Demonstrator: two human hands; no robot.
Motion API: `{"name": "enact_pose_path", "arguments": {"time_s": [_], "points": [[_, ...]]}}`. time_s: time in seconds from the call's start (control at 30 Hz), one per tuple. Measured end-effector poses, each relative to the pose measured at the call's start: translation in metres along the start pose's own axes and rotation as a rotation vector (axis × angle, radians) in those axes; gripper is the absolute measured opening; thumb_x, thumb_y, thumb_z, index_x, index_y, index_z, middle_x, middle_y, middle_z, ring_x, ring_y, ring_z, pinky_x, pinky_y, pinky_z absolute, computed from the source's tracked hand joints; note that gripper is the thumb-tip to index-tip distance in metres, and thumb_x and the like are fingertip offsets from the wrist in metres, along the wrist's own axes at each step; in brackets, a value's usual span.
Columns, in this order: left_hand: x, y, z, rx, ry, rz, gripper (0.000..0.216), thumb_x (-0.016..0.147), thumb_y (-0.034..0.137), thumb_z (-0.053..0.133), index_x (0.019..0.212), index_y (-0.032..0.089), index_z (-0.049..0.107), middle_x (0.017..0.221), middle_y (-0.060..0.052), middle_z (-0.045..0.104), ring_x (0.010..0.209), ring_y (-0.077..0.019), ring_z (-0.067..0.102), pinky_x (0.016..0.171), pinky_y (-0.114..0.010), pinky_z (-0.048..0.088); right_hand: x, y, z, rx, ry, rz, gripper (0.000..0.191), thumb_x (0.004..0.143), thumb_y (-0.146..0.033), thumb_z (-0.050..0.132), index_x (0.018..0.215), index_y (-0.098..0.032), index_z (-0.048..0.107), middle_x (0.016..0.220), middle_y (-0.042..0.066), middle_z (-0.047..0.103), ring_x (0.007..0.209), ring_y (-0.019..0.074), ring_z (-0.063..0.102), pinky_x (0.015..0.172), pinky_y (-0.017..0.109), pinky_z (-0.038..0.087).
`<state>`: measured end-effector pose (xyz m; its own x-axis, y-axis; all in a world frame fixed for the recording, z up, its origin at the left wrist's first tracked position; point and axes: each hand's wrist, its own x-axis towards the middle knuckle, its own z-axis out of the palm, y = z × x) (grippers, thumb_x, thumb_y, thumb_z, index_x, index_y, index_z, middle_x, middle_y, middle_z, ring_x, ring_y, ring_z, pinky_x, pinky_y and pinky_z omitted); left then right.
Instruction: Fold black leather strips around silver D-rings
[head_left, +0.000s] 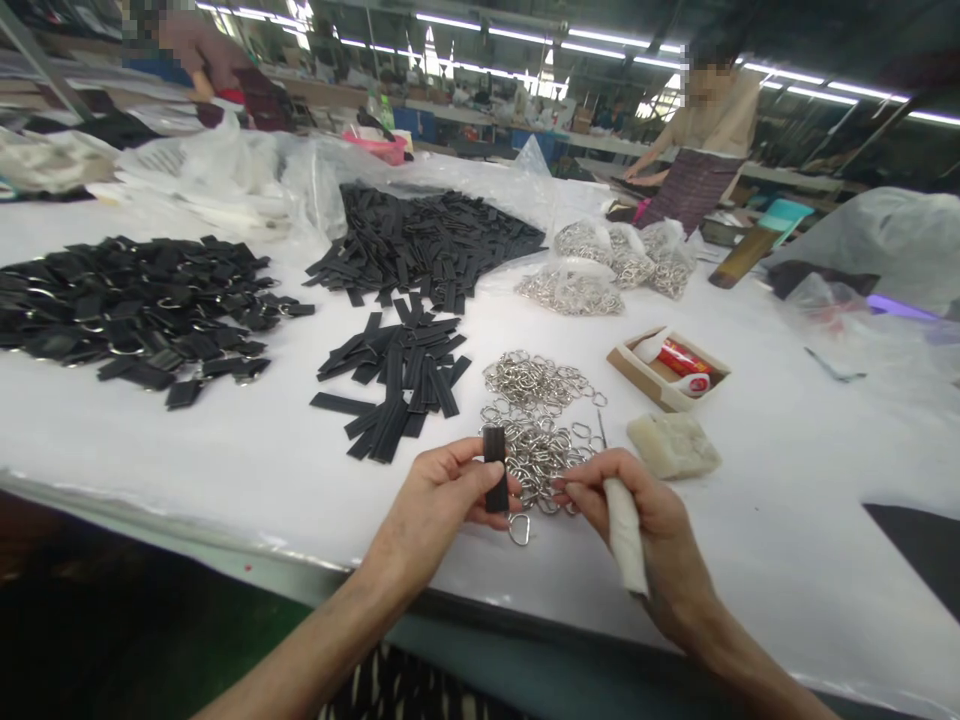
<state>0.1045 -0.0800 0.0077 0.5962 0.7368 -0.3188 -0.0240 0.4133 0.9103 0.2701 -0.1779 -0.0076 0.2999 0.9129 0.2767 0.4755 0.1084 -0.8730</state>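
Observation:
My left hand (442, 495) pinches a short black strap piece (495, 470), folded, with a metal D-ring (519, 528) hanging at its lower end. My right hand (637, 510) is closed round a white brush-like tool (624, 535), its fingertips close to the strap. Both hands hover over a loose pile of silver D-rings (536, 420) on the white table (225, 450). Just left of the rings lies a small heap of flat black straps (397, 380).
A large heap of finished black pieces with rings (135, 305) lies at the left and more straps (427, 240) at the back. Bags of rings (615, 260), a small box with a red tube (671, 365) and a pale lump (673, 445) sit to the right. Other people work at the back.

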Motion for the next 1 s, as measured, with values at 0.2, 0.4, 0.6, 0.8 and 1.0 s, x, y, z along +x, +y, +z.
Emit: {"name": "enact_pose_path", "arguments": {"time_s": [0.2,0.4,0.6,0.8,1.0], "points": [[0.001,-0.008,0.006,-0.09,-0.116,-0.094,0.012,0.078,0.025,0.059,0.078,0.015,0.067,0.073,-0.005,0.067,0.062,-0.0154,0.063,0.054,-0.025,0.052,0.015,-0.011,0.002,0.288,-0.024,0.187,0.015,0.083,-0.028,0.065,0.081,-0.022,0.052,0.076,0.0,0.068,0.068,0.0149,0.065,0.061,0.024,0.052],[-0.002,-0.017,0.006,-0.213,-0.227,-0.21,0.017,0.074,0.028,0.065,0.073,0.011,0.064,0.069,-0.007,0.067,0.056,-0.0144,0.064,0.047,-0.021,0.051,0.015,-0.008,0.012,0.073,0.17,0.056,0.009,0.082,-0.025,0.064,0.079,-0.021,0.057,0.081,0.003,0.069,0.068,0.0167,0.065,0.051,0.023,0.051],[-0.002,-0.017,0.009,-0.289,-0.318,-0.279,0.017,0.069,0.028,0.069,0.072,0.012,0.063,0.064,-0.006,0.066,0.052,-0.0134,0.063,0.044,-0.019,0.05,0.009,0.0,0.018,-0.009,0.204,-0.07,0.004,0.084,-0.022,0.062,0.086,-0.022,0.058,0.085,0.003,0.068,0.075,0.0175,0.066,0.053,0.023,0.05],[-0.001,-0.015,0.009,-0.238,-0.301,-0.265,0.018,0.069,0.028,0.068,0.072,0.011,0.063,0.065,-0.006,0.065,0.052,-0.0134,0.063,0.043,-0.019,0.05,0.006,0.011,0.016,-0.01,0.175,-0.113,0.007,0.085,-0.021,0.062,0.09,-0.025,0.058,0.09,0.002,0.068,0.082,0.0183,0.066,0.057,0.024,0.052],[0.0,-0.016,0.008,-0.206,-0.331,-0.268,0.016,0.07,0.027,0.065,0.073,0.012,0.062,0.065,-0.005,0.064,0.05,-0.0126,0.06,0.042,-0.02,0.049,0.01,-0.002,0.013,0.072,0.22,-0.081,0.009,0.083,-0.017,0.062,0.085,-0.024,0.056,0.085,0.001,0.068,0.075,0.0151,0.066,0.057,0.021,0.053]]}}
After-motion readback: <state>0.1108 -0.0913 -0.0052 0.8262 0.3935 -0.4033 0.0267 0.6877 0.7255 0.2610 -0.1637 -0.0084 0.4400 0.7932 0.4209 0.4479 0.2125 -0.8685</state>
